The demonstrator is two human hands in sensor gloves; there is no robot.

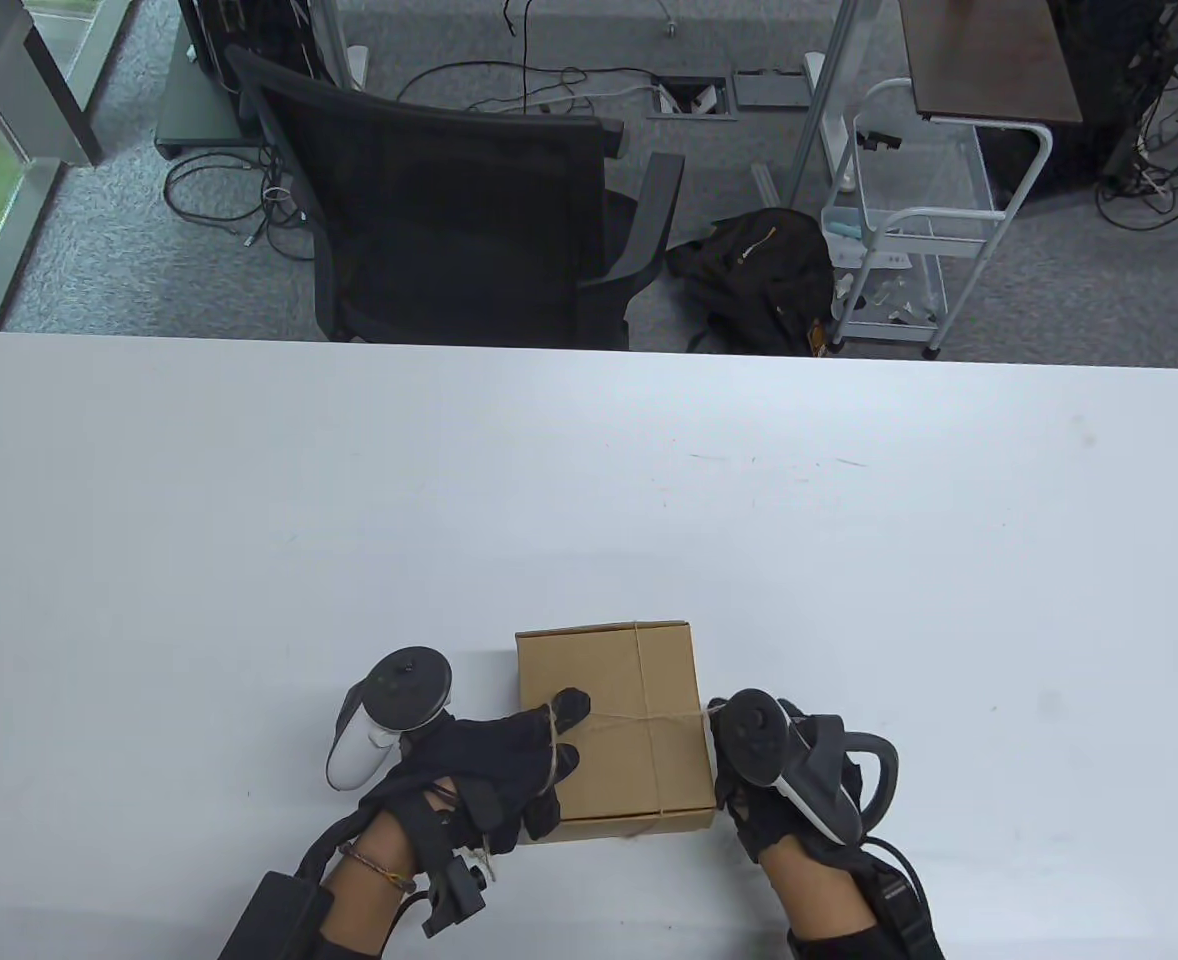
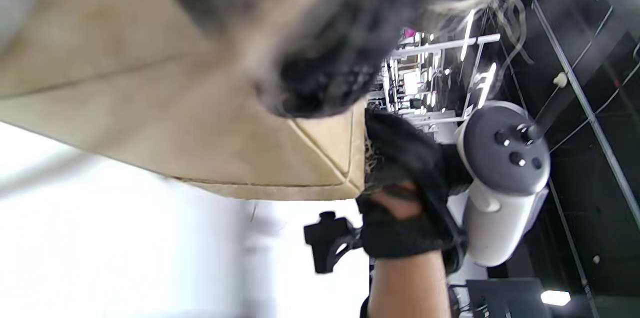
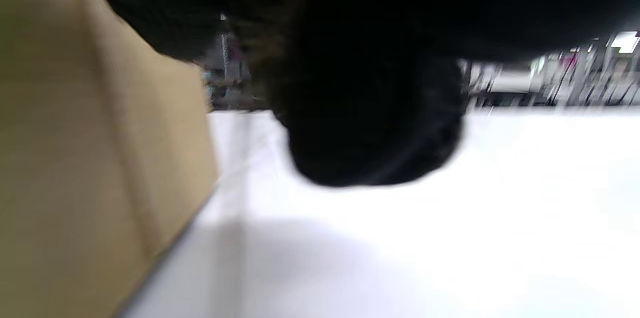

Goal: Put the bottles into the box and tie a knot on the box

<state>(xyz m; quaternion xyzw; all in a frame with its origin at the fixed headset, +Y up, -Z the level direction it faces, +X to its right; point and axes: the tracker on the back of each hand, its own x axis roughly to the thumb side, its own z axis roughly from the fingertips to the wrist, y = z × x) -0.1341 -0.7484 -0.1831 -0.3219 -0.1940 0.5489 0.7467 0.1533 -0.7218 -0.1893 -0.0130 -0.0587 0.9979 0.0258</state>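
Note:
A closed brown cardboard box [image 1: 604, 680] stands near the table's front edge, with thin twine [image 1: 649, 716] crossed over its lid. No bottles are in sight. My left hand [image 1: 559, 735] lies on the box's left side, two fingertips on the lid and a strand of twine running over the fingers. My right hand [image 1: 744, 820] is at the box's right side, where the taut twine ends; its tracker hides the fingers. The left wrist view shows the box [image 2: 150, 123] and the right hand [image 2: 400, 168] beyond it. In the right wrist view, curled dark fingers [image 3: 370, 123] hang beside the box [image 3: 75, 158].
The white table [image 1: 589, 500] stretches far beyond the box on all sides. Behind its far edge stand a black office chair [image 1: 449, 200], a black bag [image 1: 759, 270] on the floor and a white wire cart [image 1: 909, 230].

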